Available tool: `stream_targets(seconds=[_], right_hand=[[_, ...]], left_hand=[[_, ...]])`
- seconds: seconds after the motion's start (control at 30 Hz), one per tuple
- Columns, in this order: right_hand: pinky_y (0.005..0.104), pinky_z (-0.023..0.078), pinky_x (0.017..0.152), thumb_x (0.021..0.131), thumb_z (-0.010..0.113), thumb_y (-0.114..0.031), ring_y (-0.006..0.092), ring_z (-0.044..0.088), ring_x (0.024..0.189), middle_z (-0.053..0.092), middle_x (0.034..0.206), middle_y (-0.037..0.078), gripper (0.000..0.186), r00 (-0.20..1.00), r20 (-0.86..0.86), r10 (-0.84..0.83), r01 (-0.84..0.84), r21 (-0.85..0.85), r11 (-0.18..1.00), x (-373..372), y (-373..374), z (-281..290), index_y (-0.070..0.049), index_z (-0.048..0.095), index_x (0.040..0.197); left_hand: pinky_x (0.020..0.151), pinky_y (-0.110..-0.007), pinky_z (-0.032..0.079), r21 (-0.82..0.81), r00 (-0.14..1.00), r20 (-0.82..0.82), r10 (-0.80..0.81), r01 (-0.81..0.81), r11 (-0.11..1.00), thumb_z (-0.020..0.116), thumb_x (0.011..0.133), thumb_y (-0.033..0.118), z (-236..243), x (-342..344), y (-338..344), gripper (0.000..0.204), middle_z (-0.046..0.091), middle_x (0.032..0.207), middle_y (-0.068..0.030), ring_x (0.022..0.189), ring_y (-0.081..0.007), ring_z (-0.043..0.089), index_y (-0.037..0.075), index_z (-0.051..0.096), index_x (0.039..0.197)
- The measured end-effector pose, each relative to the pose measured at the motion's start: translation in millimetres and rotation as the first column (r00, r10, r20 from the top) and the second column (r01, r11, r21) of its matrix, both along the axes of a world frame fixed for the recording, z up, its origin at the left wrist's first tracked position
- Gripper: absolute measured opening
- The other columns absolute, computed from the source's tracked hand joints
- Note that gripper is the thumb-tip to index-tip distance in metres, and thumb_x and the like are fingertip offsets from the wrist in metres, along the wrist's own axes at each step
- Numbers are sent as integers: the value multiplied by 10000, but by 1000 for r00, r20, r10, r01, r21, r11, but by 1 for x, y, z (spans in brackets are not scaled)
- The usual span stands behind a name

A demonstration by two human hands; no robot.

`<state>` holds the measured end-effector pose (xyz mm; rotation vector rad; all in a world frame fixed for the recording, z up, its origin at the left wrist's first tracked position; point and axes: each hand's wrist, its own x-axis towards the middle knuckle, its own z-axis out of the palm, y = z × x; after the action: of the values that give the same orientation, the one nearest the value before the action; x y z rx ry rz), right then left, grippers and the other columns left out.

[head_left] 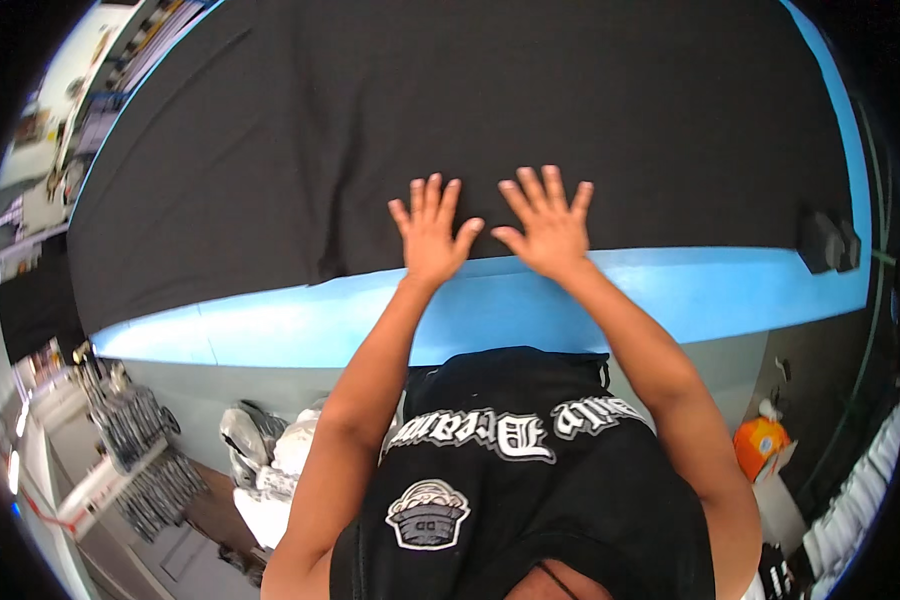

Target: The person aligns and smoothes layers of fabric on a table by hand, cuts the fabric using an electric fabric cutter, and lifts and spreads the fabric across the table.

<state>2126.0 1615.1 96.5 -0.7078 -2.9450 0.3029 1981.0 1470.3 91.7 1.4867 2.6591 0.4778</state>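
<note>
A wide sheet of black fabric (pixel 610 90) covers most of a light-blue table (pixel 660 285). Its near edge runs a little back from the table's front edge, leaving a blue strip bare. My left hand (pixel 432 232) lies flat on the cloth near that edge, fingers spread. Beside it, my right hand (pixel 550 225) also rests flat with fingers apart, the two thumbs close but not touching. Wrinkles and a raised fold run through the fabric left of my left hand.
A dark block-shaped object (pixel 827 242) sits on the fabric's near right corner. Below the table at left are white plastic bags (pixel 280 455) and a rack of grey bundled items (pixel 135 430). An orange item (pixel 760 445) is at lower right, with white cloth (pixel 855 510) beyond.
</note>
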Motion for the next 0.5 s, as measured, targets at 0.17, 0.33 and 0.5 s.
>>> stream_targets(seconds=[0.17,0.33,0.5], right_hand=[[696,56,1047,878,443,-605,324,135,1429,223,1539,51,674,984,174,-47,28,112,993,10,11,-1,-252,342,1443],[687,57,1049,889,485,-561,336,130,1427,223,1533,95,662,970,-110,-219,211,-75,975,-37,-28,24,-220,349,1440],[702,59,1042,902,407,-615,340,134,1424,221,1536,78,656,958,-21,-285,286,65,956,-96,-73,-6,-253,338,1445]], left_hand=[[893,-414,376,387,990,124,70,-114,915,732,776,252,44,-48,-113,378,566,1076,-145,1022,-306,511,38,614,1063],[881,-402,390,205,941,-95,326,-301,931,716,783,162,28,-134,-271,333,562,1054,-107,1001,-295,510,67,589,1075],[935,-403,378,53,982,-148,118,-111,992,682,783,117,28,-191,-299,318,571,1143,-65,1081,-284,503,92,617,1093]])
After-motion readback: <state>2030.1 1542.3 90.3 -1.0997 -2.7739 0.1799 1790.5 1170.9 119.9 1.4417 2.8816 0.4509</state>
